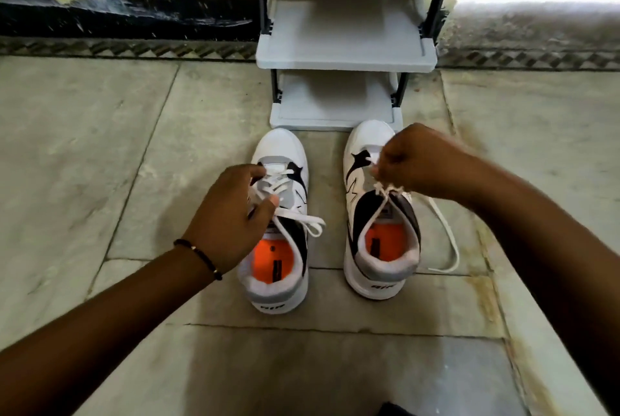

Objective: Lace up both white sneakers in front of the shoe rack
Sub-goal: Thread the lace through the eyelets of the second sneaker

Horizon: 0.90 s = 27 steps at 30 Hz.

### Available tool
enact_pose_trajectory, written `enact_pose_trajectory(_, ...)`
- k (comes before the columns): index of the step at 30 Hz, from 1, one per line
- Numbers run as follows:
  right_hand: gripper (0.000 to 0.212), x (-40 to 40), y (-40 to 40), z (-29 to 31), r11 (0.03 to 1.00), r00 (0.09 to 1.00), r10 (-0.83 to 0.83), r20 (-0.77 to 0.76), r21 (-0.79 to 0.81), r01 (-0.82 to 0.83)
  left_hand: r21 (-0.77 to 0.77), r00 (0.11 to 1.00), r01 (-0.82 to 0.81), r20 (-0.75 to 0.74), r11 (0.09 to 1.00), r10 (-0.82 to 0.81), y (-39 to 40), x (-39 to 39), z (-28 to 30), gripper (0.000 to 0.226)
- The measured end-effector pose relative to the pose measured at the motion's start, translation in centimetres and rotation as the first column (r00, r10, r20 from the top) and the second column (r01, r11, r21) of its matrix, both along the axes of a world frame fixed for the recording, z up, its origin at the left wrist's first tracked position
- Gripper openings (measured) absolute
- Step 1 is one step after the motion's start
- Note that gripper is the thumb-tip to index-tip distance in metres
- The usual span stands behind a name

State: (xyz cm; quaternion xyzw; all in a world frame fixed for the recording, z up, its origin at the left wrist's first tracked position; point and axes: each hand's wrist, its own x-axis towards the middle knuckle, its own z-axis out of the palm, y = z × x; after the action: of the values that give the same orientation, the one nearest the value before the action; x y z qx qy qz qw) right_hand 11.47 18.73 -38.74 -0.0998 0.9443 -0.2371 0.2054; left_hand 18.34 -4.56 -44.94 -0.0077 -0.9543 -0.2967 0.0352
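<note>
Two white sneakers stand side by side on the stone floor, toes pointing at the white shoe rack just beyond them. The left hand rests over the tongue of the left sneaker, its grip closed on that shoe's lace with thumb and fingers; a tied loop of this lace lies just to the right of the grip, over the orange insole opening. A dark bracelet circles the wrist behind it. The right hand is curled above the right sneaker, its grip pinching the frayed lace ends drawn up from the shoe's collar. A loose lace strand trails below and right of this grip onto the floor.
</note>
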Motion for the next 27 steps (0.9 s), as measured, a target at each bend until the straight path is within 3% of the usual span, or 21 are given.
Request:
enact_pose_trajectory(3, 0.029, -0.4, 2.6, -1.5, 0.986, 0.968, -0.121, 0.219, 0.143, 0.09, -0.016, 0.994, 0.104, 0.046, 0.994, -0.103, 2.8, -2.1, 1.1, 0.029)
enact_pose_trajectory(7, 0.03, 0.8, 3.1, -3.8, 0.979, 0.911, -0.204, 0.359, 0.082, 0.187, -0.028, 0.907, 0.325, 0.292, 0.945, -0.303, 6.3, -2.4, 1.4, 0.037)
enact_pose_trajectory(10, 0.016, 2.5, 1.9, -4.9, 0.986, 0.977, -0.112, 0.179, 0.143, 0.086, -0.045, 0.765, 0.505, 0.485, 0.862, -0.423, 7.6, -1.5, 0.9, 0.06)
enact_pose_trajectory(12, 0.019, 3.8, 1.0, -5.8, 0.973, 0.999, -0.051, -0.012, 0.226, 0.053, -0.085, 0.736, 0.553, 0.516, 0.829, -0.438, 7.5, -0.9, 0.2, 0.069)
enact_pose_trajectory(15, 0.023, 5.8, 0.2, -7.5, 0.987, 0.983, -0.039, -0.179, 0.15, 0.066, -0.116, 0.838, 0.451, 0.395, 0.885, -0.376, 7.1, -0.2, -0.1, 0.061)
enact_pose_trajectory(18, 0.031, 7.7, 0.4, -8.7, 0.998, 0.971, -0.051, -0.235, 0.03, 0.059, -0.007, 0.938, 0.261, 0.239, 0.965, -0.252, 8.1, -0.2, -0.4, 0.05)
enact_pose_trajectory(22, 0.037, 8.0, 0.5, -8.7, 0.98, 0.947, -0.109, -0.301, -0.195, 0.051, 0.097, 0.952, 0.13, 0.264, 0.987, -0.152, 9.6, -0.2, -1.0, 0.037)
enact_pose_trajectory(27, 0.027, 7.0, -1.0, -9.0, 0.907, 0.91, -0.321, -0.262, -0.362, 0.215, 0.168, 0.966, 0.061, 0.237, 0.984, -0.101, 11.0, -0.2, -1.0, 0.036)
